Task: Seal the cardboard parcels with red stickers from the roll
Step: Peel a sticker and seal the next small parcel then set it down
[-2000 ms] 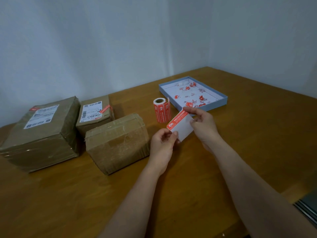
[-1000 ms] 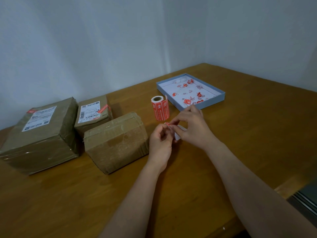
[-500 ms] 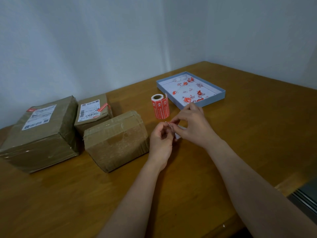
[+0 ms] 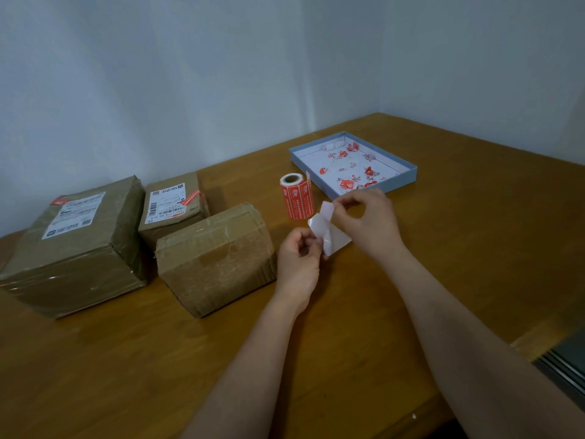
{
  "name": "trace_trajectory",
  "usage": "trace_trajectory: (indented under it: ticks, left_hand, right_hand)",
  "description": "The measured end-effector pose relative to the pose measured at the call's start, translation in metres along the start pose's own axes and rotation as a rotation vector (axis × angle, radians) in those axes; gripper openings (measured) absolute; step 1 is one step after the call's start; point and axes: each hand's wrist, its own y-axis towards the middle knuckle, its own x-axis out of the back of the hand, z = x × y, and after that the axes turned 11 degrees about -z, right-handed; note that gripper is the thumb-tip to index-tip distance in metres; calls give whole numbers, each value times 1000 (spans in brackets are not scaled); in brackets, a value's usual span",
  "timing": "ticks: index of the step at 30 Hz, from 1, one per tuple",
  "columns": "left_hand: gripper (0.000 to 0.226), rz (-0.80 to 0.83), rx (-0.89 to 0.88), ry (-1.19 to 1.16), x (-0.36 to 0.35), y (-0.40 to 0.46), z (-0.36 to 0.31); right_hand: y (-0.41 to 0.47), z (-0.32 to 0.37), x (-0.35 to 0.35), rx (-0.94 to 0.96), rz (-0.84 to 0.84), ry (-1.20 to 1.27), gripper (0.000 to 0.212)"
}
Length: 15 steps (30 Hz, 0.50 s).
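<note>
You're mid-peel right now: your left hand (image 4: 299,258) is pinching the lower edge of the white backing sheet (image 4: 332,237), and the fingers of your right hand (image 4: 368,220) are pinched on the strip (image 4: 326,211) curling up off its top corner. From here that strip shows only its pale underside, so I can't swear it's the red sticker itself, but that's my read. The sticker roll (image 4: 297,198) stands upright on the tabletop (image 4: 443,248) just behind your hands, with the blue tray (image 4: 402,180) of red scraps close behind it. Of the three parcels, the big parcel (image 4: 79,245) at far left and the small parcel (image 4: 174,204) behind both already carry a bit of red, while the plain parcel (image 4: 215,258) just left of your left hand shows brown tape and no red — so I'd guess that's where this one goes. Next move, as I see it: finish pulling the strip free without letting it fold back onto itself, drop the backing somewhere like the tray, then lay the sticker across the taped seam on top and press it flat. Peeled stickers are floppy and grabby — keep it taut between fingertips till it lands.
</note>
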Motion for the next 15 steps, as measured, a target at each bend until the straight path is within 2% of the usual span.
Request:
trace_trajectory:
  ticks: [4,10,15]
  left_hand:
    - [11,-23,22,29,0,0,-2]
    - [11,-40,49,67,-1,-1,-5]
    - [11,-63,50,91,-3,-2,-6]
  right_hand:
    - [5,5,6,-205,-156,95,7]
    - [13,4,13,-469,-490,213,12]
    - [17,3,19,-572,-785,332,9]
